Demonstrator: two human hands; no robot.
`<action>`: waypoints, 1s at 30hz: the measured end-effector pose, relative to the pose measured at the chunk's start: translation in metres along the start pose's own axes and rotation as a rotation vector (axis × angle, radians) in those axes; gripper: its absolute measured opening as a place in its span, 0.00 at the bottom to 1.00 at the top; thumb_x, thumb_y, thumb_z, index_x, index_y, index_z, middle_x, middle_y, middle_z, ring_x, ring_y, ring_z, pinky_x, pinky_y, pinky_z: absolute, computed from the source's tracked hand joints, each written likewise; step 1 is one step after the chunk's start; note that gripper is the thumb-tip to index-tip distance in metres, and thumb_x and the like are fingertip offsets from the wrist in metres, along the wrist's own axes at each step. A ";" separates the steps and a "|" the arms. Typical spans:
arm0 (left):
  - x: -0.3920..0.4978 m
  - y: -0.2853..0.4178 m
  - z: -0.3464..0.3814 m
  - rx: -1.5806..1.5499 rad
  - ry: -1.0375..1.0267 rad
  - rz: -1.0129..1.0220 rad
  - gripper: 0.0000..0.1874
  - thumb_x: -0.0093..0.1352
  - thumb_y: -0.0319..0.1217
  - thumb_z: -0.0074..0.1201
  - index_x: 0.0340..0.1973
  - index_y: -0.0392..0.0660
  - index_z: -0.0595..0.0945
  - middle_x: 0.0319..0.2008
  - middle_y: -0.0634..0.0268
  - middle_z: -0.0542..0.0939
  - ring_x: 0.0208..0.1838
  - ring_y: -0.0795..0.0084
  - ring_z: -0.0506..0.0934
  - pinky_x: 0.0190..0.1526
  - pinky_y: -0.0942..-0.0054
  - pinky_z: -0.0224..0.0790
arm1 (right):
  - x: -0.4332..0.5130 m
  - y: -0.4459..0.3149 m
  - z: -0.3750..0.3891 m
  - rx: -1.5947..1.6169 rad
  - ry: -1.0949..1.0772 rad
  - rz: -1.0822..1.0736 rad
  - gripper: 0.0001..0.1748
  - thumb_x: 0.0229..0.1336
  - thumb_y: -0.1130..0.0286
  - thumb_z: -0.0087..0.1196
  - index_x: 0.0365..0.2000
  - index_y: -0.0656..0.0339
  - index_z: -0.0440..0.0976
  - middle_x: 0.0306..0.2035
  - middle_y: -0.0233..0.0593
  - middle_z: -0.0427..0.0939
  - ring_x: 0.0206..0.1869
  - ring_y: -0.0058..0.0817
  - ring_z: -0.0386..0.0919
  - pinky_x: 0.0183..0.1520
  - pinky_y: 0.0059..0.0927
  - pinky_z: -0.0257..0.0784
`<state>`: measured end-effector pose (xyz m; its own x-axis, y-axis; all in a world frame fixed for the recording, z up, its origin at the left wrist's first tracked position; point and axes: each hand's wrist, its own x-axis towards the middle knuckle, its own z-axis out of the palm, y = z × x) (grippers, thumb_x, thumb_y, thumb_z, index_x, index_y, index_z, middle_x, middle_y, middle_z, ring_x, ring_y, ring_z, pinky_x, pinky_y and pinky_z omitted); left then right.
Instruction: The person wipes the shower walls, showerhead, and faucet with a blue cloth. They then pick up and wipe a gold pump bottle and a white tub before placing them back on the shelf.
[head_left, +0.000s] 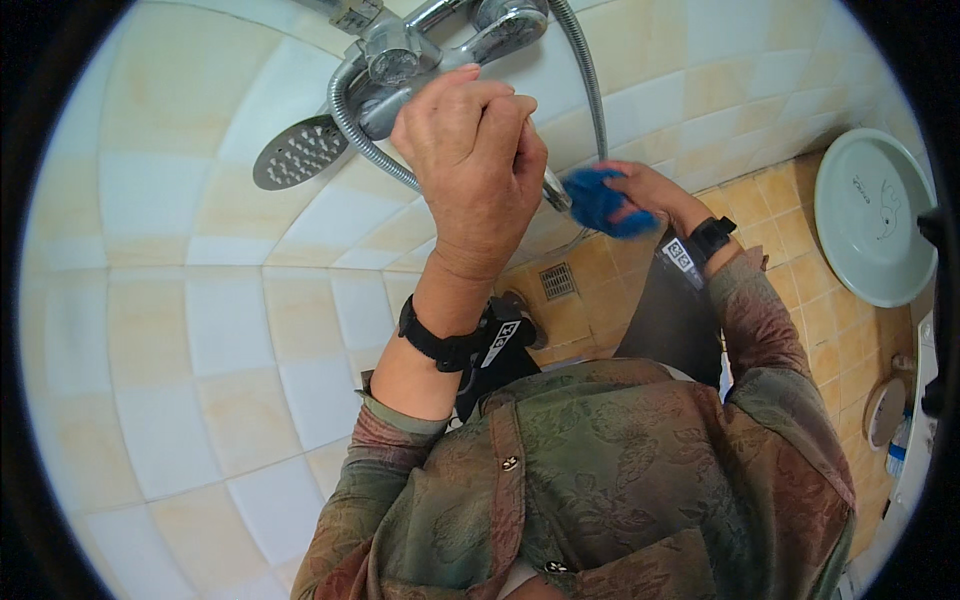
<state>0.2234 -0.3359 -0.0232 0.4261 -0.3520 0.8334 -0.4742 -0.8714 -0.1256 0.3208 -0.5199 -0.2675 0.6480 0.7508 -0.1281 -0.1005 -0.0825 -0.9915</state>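
Note:
My left hand (476, 161) is curled in front of the chrome shower mixer on the tiled wall, its fingers closed around the chrome spout (555, 192). Only the spout's lower end shows; the rest is behind the hand. Just right of that end, my right hand (643, 189) grips a crumpled blue scrubbing cloth (600, 202), slightly blurred. Above my left hand is the mixer's lever (504, 36). A round shower head (298, 153) hangs left of the mixer body (396, 60).
A metal shower hose (589, 67) runs down the wall behind my right hand. A drain grate (557, 281) is set in the tan tiled floor (592, 300). A pale green basin (874, 217) leans against the wall at right. A round lidded container (885, 414) stands lower right.

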 end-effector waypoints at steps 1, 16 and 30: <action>0.000 0.000 0.001 -0.002 -0.002 0.003 0.12 0.56 0.19 0.62 0.34 0.48 0.84 0.39 0.67 0.80 0.54 0.58 0.76 0.58 0.60 0.61 | 0.000 -0.025 0.012 0.496 0.082 0.074 0.27 0.66 0.64 0.58 0.63 0.59 0.69 0.59 0.40 0.73 0.54 0.32 0.76 0.60 0.31 0.74; 0.002 0.003 0.000 0.033 -0.064 0.006 0.14 0.52 0.20 0.60 0.33 0.49 0.83 0.40 0.70 0.78 0.55 0.58 0.76 0.57 0.60 0.58 | 0.044 0.098 0.028 -0.709 0.818 -0.416 0.13 0.45 0.88 0.55 0.34 0.67 0.76 0.52 0.47 0.73 0.56 0.49 0.73 0.55 0.40 0.71; 0.001 0.003 -0.003 0.074 -0.117 -0.057 0.11 0.57 0.18 0.59 0.34 0.46 0.84 0.40 0.65 0.79 0.56 0.55 0.75 0.59 0.61 0.63 | 0.155 0.172 0.085 -1.019 0.129 -0.195 0.12 0.56 0.64 0.65 0.40 0.57 0.83 0.39 0.46 0.85 0.42 0.50 0.82 0.44 0.44 0.79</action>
<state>0.2198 -0.3383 -0.0206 0.5393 -0.3349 0.7727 -0.3902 -0.9125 -0.1231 0.3392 -0.3621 -0.4559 0.6660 0.7399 0.0945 0.6602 -0.5258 -0.5364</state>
